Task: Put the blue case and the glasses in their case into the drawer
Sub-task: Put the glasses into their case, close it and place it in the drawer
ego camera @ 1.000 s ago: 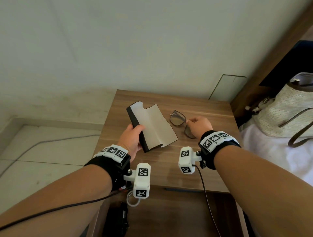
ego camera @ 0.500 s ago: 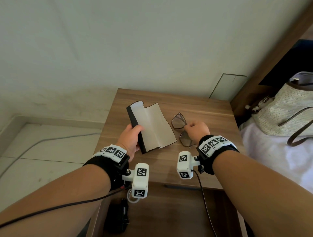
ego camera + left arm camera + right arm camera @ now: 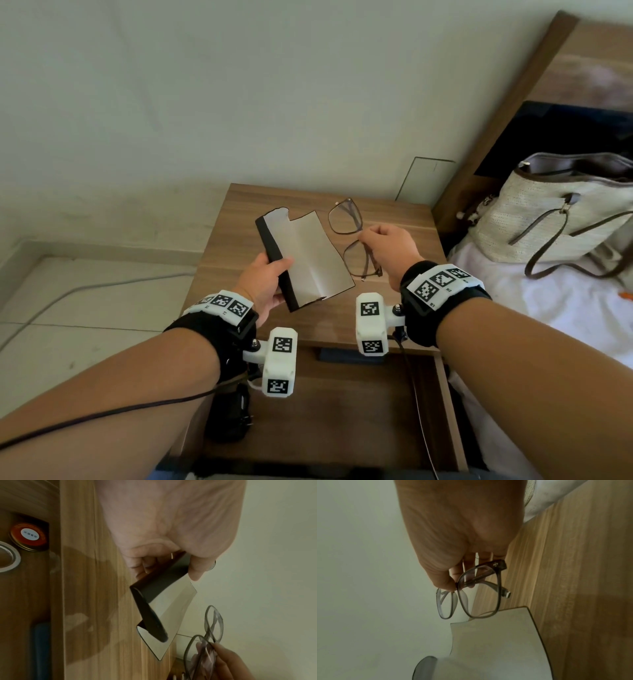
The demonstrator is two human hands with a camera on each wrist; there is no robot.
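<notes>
Pale wall and a light tiled floor [image 3: 68, 308] fill the left of the scene, with a thin grey cable [image 3: 85, 291] trailing across the tiles. Right of that stands a wooden bench [image 3: 239, 212] set against the wall, and below its near edge an open drawer [image 3: 342, 411] shows its wooden bottom. Inside the drawer, tucked under the bench edge, lies the blue case [image 3: 342, 356]; the left wrist view also catches it as a blue strip [image 3: 41, 649], alongside a jar with an orange lid [image 3: 28, 536] and a pale ring-shaped object [image 3: 8, 557] that is too dim to identify.

Above the left part of the bench, the left hand [image 3: 263, 281] holds the glasses case [image 3: 308, 253], black outside and pale grey inside, its flap folded open. The thumb lies over the dark spine and the fingers curl beneath, so this grip is clamped on the case, which is held tilted above the wood.

Just right of the case, the glasses [image 3: 352, 240] hang in the air with folded arms, close to the open flap but apart from it. The right hand [image 3: 387, 246] pinches the frame at the bridge between thumb and fingers [image 3: 453, 573], its grip closed on the glasses.

Far right, a bed with white sheet [image 3: 548, 308] carries a woven beige handbag [image 3: 548, 212] with dark straps, and a wooden headboard [image 3: 513, 120] rises behind it.
</notes>
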